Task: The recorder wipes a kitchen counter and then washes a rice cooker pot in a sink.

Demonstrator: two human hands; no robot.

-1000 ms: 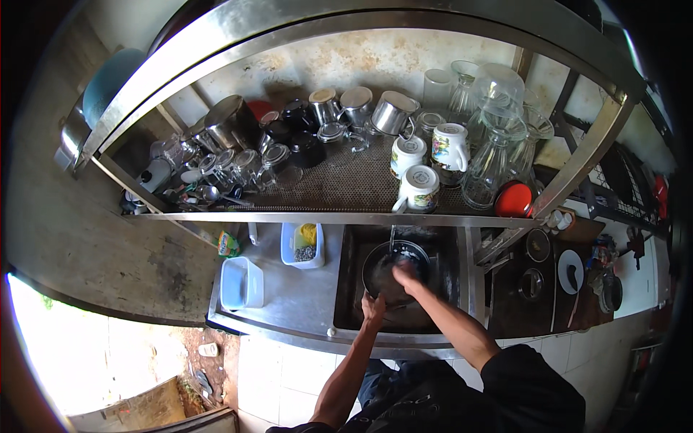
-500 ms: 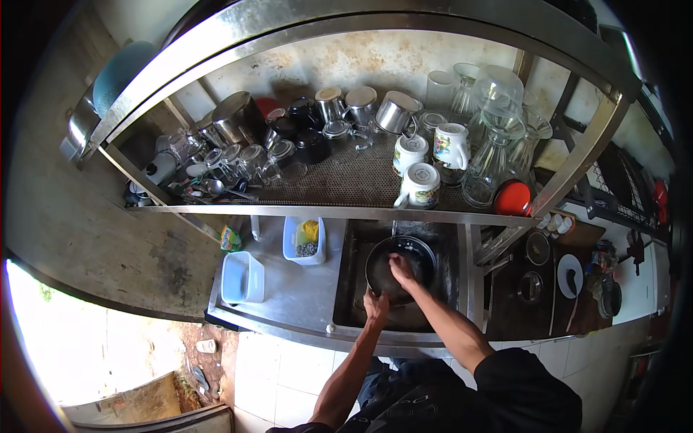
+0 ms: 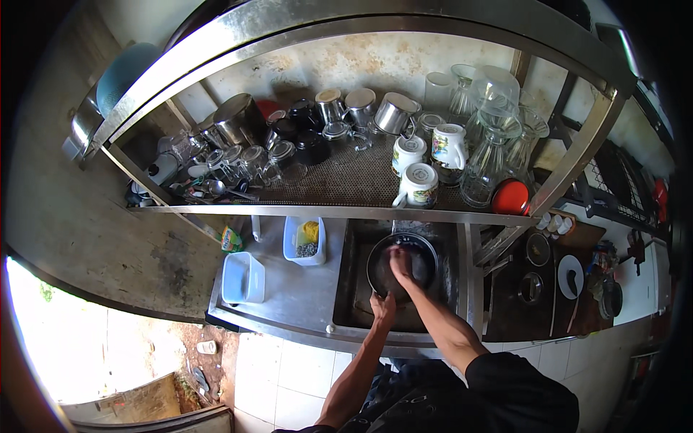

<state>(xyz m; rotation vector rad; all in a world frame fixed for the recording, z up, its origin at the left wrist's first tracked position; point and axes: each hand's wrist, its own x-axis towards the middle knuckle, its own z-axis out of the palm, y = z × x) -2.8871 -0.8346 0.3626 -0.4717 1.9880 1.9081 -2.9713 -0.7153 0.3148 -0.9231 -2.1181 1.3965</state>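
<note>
A dark round pan (image 3: pixel 422 265) is held inside the sink (image 3: pixel 350 289), below the tap (image 3: pixel 394 225). My left hand (image 3: pixel 383 307) grips its near-left rim, the fingers partly hidden beneath it. Over the inside of the pan is my right hand (image 3: pixel 399 264), its fingers smeared by motion. Whether that hand holds anything cannot be made out.
Left of the sink, a tub with yellow and grey scrubbers (image 3: pixel 322 249) and a pale blue tub (image 3: pixel 250 290) stand on the steel counter (image 3: pixel 303 296). Above, a steel rack (image 3: pixel 346 173) holds glasses and mugs (image 3: pixel 419 184). A white plate (image 3: pixel 570 270) lies right.
The pan and my left hand have shifted slightly right. My right hand has moved a little within the pan and looks more blurred.
</note>
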